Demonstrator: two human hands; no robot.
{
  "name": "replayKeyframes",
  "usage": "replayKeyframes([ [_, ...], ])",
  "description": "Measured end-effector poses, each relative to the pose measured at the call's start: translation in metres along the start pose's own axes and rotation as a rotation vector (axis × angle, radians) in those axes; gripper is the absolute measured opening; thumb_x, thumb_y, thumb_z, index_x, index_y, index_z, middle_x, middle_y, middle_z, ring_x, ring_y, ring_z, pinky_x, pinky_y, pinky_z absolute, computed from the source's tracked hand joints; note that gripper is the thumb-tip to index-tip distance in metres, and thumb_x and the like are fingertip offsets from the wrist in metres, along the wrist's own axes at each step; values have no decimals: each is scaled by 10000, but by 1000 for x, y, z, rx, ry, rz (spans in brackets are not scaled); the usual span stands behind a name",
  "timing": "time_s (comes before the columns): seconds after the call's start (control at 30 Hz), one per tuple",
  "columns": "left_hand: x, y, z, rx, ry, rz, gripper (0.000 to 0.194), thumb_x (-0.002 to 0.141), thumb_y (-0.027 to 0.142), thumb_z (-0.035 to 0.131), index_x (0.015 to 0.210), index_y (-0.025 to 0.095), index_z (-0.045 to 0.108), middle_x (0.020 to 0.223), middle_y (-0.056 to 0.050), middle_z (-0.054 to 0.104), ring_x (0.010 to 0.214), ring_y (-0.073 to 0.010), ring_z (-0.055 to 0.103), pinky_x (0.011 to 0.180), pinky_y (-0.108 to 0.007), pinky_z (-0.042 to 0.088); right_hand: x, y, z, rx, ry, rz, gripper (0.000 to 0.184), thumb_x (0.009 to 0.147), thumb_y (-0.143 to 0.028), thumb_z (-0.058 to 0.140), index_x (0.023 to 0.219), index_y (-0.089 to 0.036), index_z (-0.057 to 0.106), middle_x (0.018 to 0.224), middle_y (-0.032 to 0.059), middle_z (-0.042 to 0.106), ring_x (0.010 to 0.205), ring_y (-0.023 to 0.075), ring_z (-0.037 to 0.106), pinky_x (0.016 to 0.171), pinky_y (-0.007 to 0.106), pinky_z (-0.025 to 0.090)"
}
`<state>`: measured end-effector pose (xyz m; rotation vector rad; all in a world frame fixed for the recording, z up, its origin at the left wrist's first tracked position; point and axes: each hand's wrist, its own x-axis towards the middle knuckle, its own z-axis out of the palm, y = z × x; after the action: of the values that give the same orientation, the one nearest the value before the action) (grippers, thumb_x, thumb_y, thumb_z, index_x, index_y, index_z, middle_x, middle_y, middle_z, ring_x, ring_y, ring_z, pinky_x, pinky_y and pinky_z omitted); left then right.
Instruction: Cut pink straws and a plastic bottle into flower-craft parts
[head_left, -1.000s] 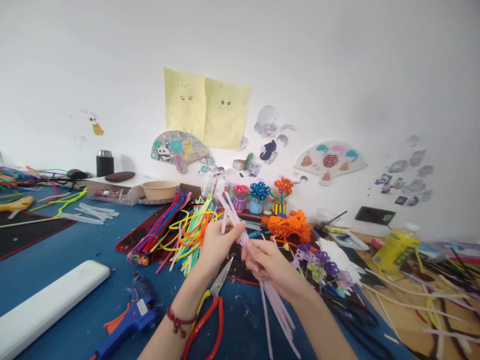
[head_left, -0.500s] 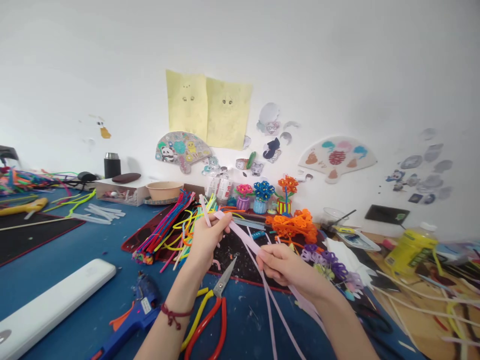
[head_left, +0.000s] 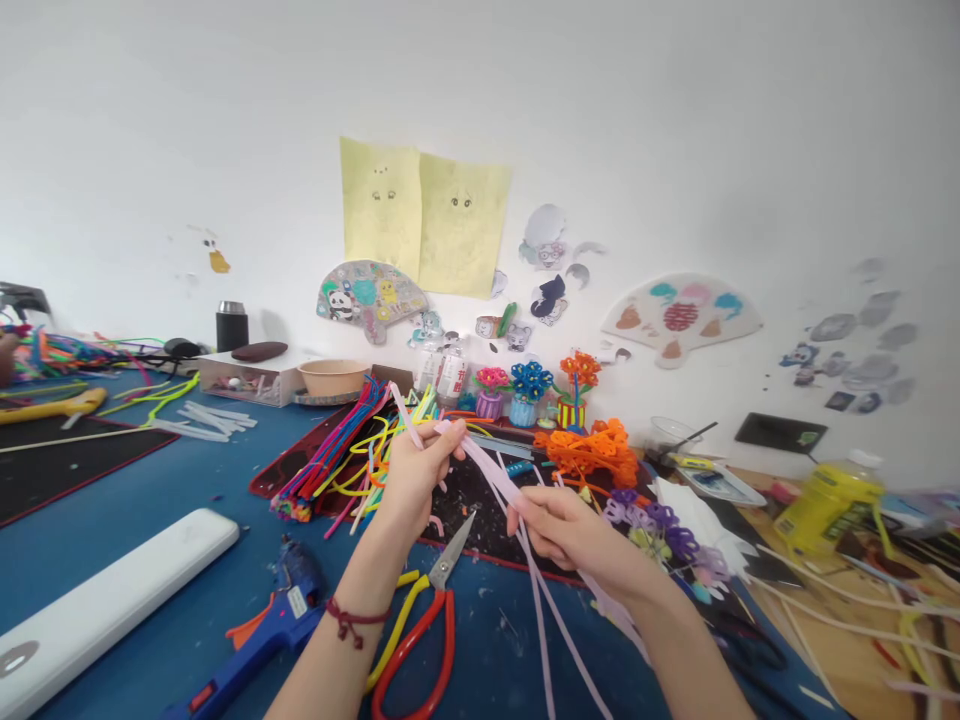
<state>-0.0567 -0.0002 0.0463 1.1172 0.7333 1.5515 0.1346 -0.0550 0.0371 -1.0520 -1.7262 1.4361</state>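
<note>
Pale pink-lilac pipe cleaners stretch between my two hands, over the black mat. My left hand pinches their upper end between thumb and fingers; one strand pokes up past it. Lower down, to the right, my right hand is closed round the same bundle. Two thin strands trail down from the bundle toward the front edge, and more hang below my right hand. Under the hands lie scissors with one yellow and one red handle, blades pointing away. A blue glue gun rests left of my left forearm.
Coloured pipe cleaners lie behind my left hand. Orange pipe-cleaner flowers and purple ones sit at the right. Several small potted flowers stand by the wall. A white long case lies left; a yellow bottle stands right.
The view has shifted slightly, so the surroundings sit a little further right. Both hands keep their hold on the pipe cleaners, with hardly any movement.
</note>
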Motion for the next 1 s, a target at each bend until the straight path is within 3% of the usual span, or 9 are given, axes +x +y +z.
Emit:
replayKeyframes([
  [0.13,-1,2,-1,28,-38,-21,357,618,410,812,642,108,624,516,29,507,390,-10,267,396,-188,100,2,1,6,35,-35,3,450,883,-589,487,825,-149,561,473,-82,358,389,46,230,365,195,145],
  [0.27,-4,5,2,74,-70,-32,393,637,450,790,641,119,577,509,46,466,398,-13,246,397,-187,94,4,3,11,122,-9,-57,426,892,-569,493,765,-162,517,471,-96,314,398,40,173,369,191,122],
  [0.37,-6,6,3,92,-118,-50,449,672,552,736,743,148,553,524,75,402,409,-21,217,398,-175,98,8,7,10,204,66,-89,429,871,-566,536,708,-180,445,480,-109,272,399,29,137,376,185,90],
  [0.5,-11,4,5,133,-253,-204,551,752,692,567,957,182,533,621,58,449,436,-37,203,404,-161,126,14,10,9,318,205,-151,450,824,-588,587,697,-188,424,464,-120,263,377,18,126,370,180,83],
  [0.6,-15,0,9,86,-337,-219,486,796,651,539,918,181,542,641,50,450,452,-48,217,410,-164,146,18,9,12,379,279,-182,455,805,-591,609,701,-186,430,463,-122,264,382,17,127,369,175,91],
  [0.7,-17,-5,16,122,-264,-70,389,805,561,574,790,173,570,636,34,477,488,-71,320,441,-179,244,20,10,17,413,332,-202,465,782,-604,627,705,-183,444,460,-122,269,386,16,122,367,170,86],
  [0.77,-17,-7,20,224,-196,46,339,812,491,585,744,161,621,717,-14,574,615,-111,458,550,-201,353,22,10,21,424,361,-208,478,769,-622,627,703,-184,447,453,-121,275,383,16,118,363,167,82],
  [0.83,-17,-7,22,299,-136,114,303,811,442,593,741,156,668,793,-44,629,737,-151,515,636,-219,383,24,11,24,426,394,-223,487,759,-637,624,702,-186,449,446,-121,278,376,17,126,361,165,89],
  [1.0,-21,-1,25,226,-165,49,346,787,486,621,762,145,674,583,14,518,520,-99,400,494,-206,292,29,14,28,367,469,-250,518,731,-678,614,681,-188,454,434,-115,280,364,21,147,354,167,103],
])
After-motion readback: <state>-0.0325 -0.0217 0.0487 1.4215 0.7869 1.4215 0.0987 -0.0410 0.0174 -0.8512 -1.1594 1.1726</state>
